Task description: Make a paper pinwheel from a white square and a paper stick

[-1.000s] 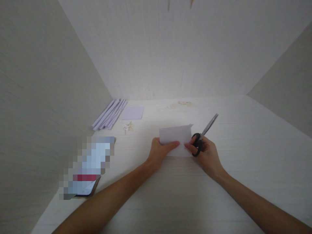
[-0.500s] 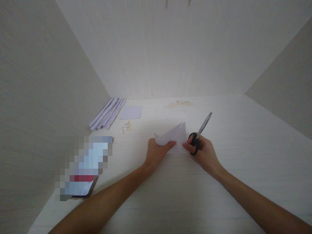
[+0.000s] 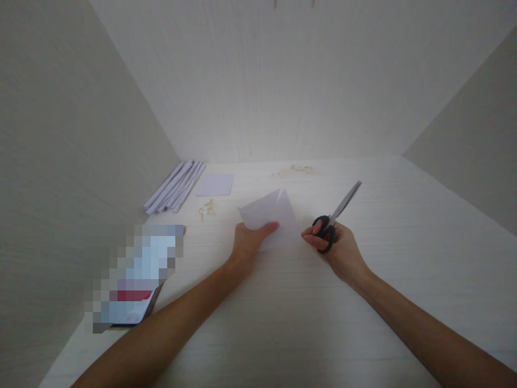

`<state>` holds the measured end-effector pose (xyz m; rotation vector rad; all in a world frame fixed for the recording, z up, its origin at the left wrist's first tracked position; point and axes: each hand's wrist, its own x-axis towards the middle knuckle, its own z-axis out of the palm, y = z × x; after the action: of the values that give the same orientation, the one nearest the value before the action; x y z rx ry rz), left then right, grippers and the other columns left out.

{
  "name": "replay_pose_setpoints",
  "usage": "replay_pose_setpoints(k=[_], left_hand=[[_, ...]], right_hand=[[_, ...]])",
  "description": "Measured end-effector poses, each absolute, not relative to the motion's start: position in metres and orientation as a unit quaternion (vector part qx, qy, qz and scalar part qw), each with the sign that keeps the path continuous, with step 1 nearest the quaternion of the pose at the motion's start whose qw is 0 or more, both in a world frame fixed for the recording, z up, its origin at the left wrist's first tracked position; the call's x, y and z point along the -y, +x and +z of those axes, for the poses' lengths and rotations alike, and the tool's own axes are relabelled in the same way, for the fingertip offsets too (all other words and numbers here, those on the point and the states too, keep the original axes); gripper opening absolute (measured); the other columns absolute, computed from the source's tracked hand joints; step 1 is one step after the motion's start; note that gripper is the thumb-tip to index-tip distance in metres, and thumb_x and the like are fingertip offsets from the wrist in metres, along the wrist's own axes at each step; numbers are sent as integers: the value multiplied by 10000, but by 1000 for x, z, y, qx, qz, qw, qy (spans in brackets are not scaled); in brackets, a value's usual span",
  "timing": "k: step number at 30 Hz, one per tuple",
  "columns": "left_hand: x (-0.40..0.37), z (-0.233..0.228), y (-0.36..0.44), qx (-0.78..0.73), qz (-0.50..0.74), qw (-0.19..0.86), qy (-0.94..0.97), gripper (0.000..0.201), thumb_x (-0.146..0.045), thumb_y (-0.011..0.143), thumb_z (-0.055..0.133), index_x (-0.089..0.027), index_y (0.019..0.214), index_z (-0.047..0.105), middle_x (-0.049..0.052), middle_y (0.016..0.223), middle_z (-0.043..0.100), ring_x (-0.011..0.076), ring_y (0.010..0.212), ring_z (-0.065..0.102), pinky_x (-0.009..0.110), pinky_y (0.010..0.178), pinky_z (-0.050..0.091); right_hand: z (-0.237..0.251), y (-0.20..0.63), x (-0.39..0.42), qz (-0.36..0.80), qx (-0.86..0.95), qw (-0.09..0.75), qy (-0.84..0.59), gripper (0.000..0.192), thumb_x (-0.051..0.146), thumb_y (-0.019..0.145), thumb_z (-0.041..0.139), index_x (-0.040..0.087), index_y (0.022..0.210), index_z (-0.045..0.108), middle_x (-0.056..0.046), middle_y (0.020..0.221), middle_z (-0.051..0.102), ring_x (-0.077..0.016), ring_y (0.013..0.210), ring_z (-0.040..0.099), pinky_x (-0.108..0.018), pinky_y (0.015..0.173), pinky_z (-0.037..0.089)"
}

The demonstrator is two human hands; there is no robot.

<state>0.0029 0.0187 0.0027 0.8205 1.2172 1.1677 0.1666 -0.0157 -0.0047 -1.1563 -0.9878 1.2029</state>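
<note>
In my left hand (image 3: 249,242) is a white sheet of paper (image 3: 285,215), pinched with the thumb on top. A narrow slit runs down from the paper's far edge. To its right, my right hand (image 3: 337,245) has its fingers through the black handles of a pair of scissors (image 3: 341,207). The blades point up and away to the right, apart from the paper. The right thumb and fingertips are pressed together near the paper's right edge, with a small gap between.
Several rolled paper tubes (image 3: 175,186) lie at the back left, beside a flat square of paper (image 3: 215,184). Small pale scraps (image 3: 207,207) sit in front, and more bits (image 3: 299,170) lie by the back wall. A phone (image 3: 135,312), partly blurred, rests at the left.
My left hand has moved left with the paper, which now lies flatter. The right hand has come away from the paper's edge, still holding the scissors.
</note>
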Motion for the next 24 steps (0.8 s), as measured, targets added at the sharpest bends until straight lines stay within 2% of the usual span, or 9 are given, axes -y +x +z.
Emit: replay_pose_setpoints(k=[12,24], left_hand=[[-17,3,3,-529,491,576,384,357,-297,487,739,-112,782,660,103,839,678,179,682,618,294,635,495],[-13,7,4,-548,459,543,441,316,-299,519,712,-106,766,670,83,769,687,166,629,614,262,572,486]], right_hand=[[-2,164,14,517,430,550,-495,280,184,470,757,174,574,497,9,603,635,-97,538,549,-206,496,385],[4,162,17,517,449,505,-525,332,184,420,772,173,576,479,5,614,622,-85,476,494,-206,426,350]])
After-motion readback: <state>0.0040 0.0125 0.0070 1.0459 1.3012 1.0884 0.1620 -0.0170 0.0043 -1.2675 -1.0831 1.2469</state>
